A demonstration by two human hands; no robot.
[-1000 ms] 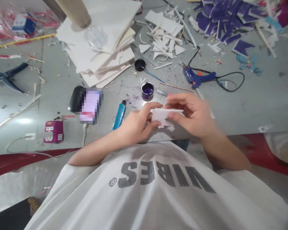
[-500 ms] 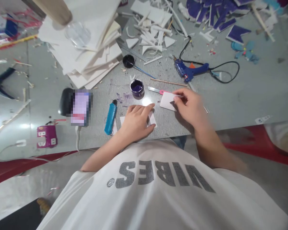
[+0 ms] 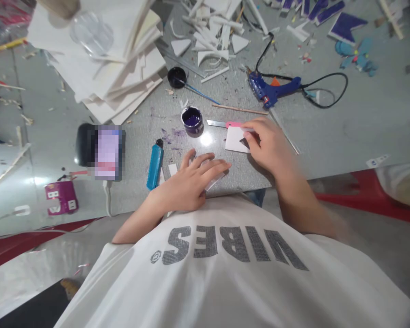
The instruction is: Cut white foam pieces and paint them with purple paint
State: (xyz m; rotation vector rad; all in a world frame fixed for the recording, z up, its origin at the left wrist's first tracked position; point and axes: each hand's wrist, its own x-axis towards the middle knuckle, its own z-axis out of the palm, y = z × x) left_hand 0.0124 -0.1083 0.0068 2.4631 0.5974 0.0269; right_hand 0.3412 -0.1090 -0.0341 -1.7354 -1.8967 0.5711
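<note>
My right hand (image 3: 264, 143) is closed in a pinch on a small white board piece (image 3: 235, 140) that has a dark patch near my thumb. Just behind this piece lies a craft knife (image 3: 233, 124) with a pink handle, its blade pointing left; the rest of the handle is hidden by the board and my fingers. My left hand (image 3: 191, 182) has its fingers spread, palm down, over white pieces (image 3: 216, 182) near the table's front edge. Most of those pieces are covered by the hand. Left of it rests a blue box cutter (image 3: 155, 166).
An open jar of purple paint (image 3: 192, 120) stands behind my hands. Farther back are a black lid (image 3: 176, 78) with a blue brush (image 3: 203, 93), a blue glue gun (image 3: 271, 89) with its cord, and white scraps (image 3: 212, 41). Stacked white sheets (image 3: 123, 86) and a phone (image 3: 107, 152) lie left.
My left hand has drawn back toward my body, its fingers now more spread. My right hand keeps the board piece, which is turned slightly. The whole view has shifted a little.
</note>
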